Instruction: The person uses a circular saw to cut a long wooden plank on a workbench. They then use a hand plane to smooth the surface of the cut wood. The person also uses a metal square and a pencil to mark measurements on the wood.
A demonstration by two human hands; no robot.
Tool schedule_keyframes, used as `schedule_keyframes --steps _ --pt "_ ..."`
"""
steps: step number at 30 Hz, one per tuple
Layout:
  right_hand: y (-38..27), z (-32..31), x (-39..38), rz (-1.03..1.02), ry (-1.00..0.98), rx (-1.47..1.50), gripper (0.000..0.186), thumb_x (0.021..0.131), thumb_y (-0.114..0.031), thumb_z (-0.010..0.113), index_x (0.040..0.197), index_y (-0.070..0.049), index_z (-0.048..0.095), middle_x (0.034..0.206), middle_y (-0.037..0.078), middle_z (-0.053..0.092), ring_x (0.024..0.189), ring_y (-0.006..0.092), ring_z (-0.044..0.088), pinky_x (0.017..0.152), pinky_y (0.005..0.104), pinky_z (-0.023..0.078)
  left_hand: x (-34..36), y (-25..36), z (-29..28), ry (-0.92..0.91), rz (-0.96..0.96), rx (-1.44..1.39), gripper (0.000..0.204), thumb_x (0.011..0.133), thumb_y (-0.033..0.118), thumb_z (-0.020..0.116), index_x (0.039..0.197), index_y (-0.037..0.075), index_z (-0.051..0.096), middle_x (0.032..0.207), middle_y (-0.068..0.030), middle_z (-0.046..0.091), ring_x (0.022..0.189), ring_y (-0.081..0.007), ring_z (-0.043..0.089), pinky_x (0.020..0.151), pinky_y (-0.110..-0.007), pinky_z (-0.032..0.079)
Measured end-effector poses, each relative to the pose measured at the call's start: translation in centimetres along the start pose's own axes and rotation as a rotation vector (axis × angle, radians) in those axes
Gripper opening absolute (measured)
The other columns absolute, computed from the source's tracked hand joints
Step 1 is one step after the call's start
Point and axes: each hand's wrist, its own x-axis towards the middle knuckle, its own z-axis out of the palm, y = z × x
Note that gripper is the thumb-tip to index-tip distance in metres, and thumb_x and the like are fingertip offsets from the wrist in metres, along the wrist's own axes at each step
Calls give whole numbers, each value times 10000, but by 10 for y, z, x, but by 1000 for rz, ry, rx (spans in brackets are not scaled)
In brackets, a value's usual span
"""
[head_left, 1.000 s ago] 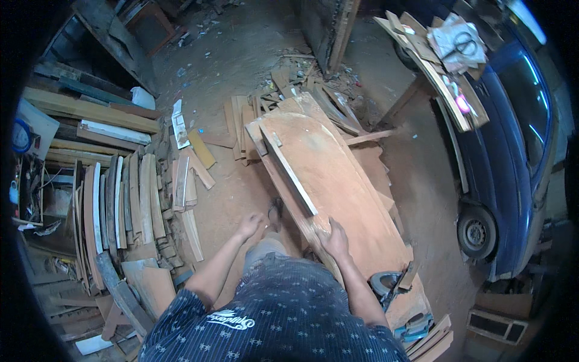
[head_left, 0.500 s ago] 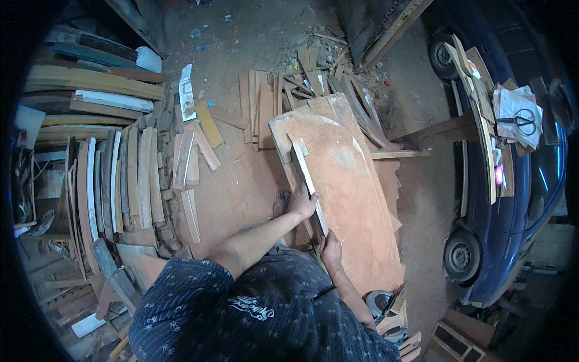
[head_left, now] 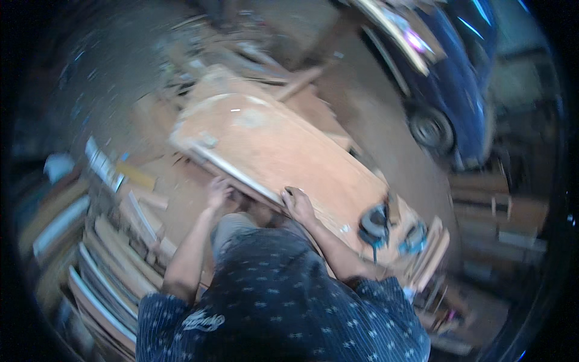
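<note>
A large pale wooden board lies diagonally before me, with a long narrow wooden strip along its near edge. My right hand is closed on the strip's right end. My left hand is beside the board's near edge below the strip; motion smears its fingers, so their grip is unclear. A dark power tool with teal parts rests toward the board's right end, beside another teal object.
Stacked wood pieces fill the lower left; scrap planks lie behind the board. A blue car stands at the right, with loaded planks raised beside it. More boards lie at the lower right. The view is motion-blurred.
The view has swung, so the board appears more slanted. My left hand has come down from the strip to near the board's edge. My right hand remains at the strip's end.
</note>
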Motion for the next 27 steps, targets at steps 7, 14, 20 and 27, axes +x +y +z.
schedule_keyframes --steps 7,14,20,27 --pt "194 -103 -116 570 -211 -420 393 933 -298 616 1168 9 687 1202 265 674 1144 404 644 979 461 519 -77 -19 -43 106 1 214 312 1052 326 570 1001 28 649 773 -10 595 658 -88 532 667 -271 504" --pt "309 -126 -174 744 -441 -853 321 935 -256 638 1202 -105 732 1310 161 673 1214 315 654 973 445 533 -229 114 56 24 362 146 456 1031 256 616 1377 -29 528 847 -61 674 789 -183 676 751 -344 558" --pt "378 -119 -194 782 -378 -756 341 908 -262 650 1178 -69 729 1235 154 712 1139 302 696 932 402 561 -383 244 217 -1342 808 -79 209 945 128 688 1077 -32 711 920 -140 715 768 -250 679 778 -400 552" --pt "218 -271 -175 660 -379 -685 403 820 -180 712 1165 26 692 1135 225 723 1076 330 712 920 415 565 -429 215 261 -1605 1021 -65 248 1009 216 624 1139 16 689 902 -96 691 789 -212 660 657 -346 517"
